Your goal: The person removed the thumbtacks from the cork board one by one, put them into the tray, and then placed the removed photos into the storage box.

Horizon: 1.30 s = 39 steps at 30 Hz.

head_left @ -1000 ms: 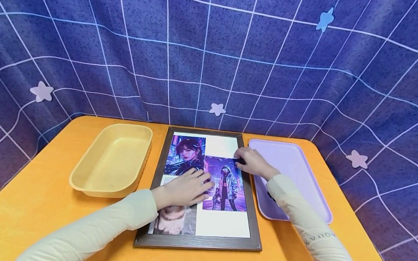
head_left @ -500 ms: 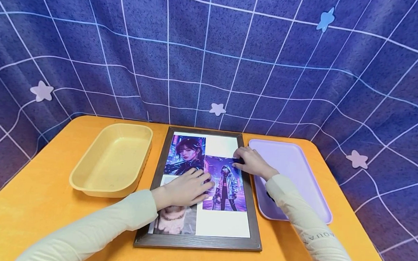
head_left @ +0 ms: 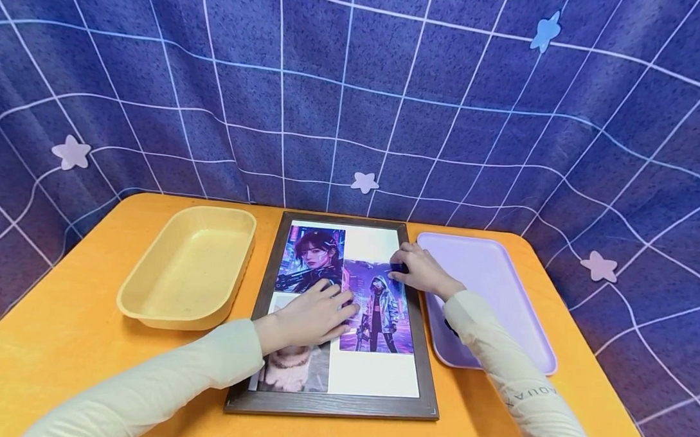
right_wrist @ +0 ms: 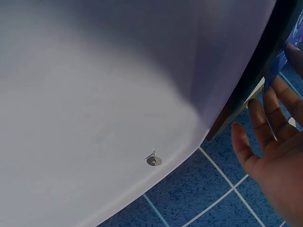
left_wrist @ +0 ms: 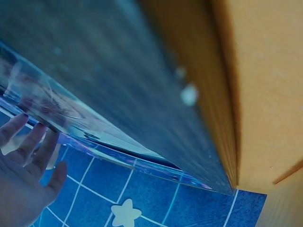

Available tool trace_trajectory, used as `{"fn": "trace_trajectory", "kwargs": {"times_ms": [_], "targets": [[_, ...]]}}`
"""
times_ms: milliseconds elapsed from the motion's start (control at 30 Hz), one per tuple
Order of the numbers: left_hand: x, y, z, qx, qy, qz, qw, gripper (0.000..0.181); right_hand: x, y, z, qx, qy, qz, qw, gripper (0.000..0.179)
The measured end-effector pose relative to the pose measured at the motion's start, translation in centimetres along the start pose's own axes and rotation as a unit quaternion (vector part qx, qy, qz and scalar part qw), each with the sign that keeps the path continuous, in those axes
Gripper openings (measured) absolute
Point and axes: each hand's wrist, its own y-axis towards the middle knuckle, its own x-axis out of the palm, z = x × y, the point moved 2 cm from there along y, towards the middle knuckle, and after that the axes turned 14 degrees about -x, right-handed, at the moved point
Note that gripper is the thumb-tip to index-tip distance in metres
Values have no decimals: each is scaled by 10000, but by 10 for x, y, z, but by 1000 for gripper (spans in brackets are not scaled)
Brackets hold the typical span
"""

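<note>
A dark wooden picture frame (head_left: 332, 405) lies on the table with a white board inside. On it are a print of a dark-haired figure (head_left: 314, 256), a grey furry animal print (head_left: 298, 371) and a purple print of a hooded figure (head_left: 381, 316). My left hand (head_left: 308, 315) rests across the prints, fingers spread over the purple print's left edge, covering part of the animal print. At that print's upper right corner, my right hand (head_left: 420, 271) pinches it between thumb and fingers, and its top edge looks bent upward.
A deep yellow basin (head_left: 188, 271) stands to the left. The flat lilac tray (head_left: 498, 281) sits to the right, bearing a small silver disc with an upright pin (right_wrist: 154, 160). A blue gridded cloth (head_left: 331, 102) with stars hangs behind the orange tabletop (head_left: 50, 349).
The top of the purple print has lifted and curved slightly at the right hand, which has shifted very little. The left hand stays where it was.
</note>
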Motion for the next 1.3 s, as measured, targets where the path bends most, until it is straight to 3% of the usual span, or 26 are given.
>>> {"fn": "trace_trajectory", "kwargs": {"times_ms": [333,567,767,1100,1300], "targets": [[-2,0,-2,-31,81,292,9995,38,-2,0,0,36,37,-26,10000,25],[-12,0,-5,-94,0,460,9989,36,-2,1,2,1,26,52,10000,27],[-25,-4,-11,-189,-160,462,9986,35,0,-1,6,-325,137,293,9989,26],[-52,-22,-45,-648,-568,1265,9882,32,-4,-1,0,-30,53,66,10000,25],[-56,-36,-70,-1021,-803,1359,9822,32,-4,-1,-1,-61,24,67,10000,24]]}}
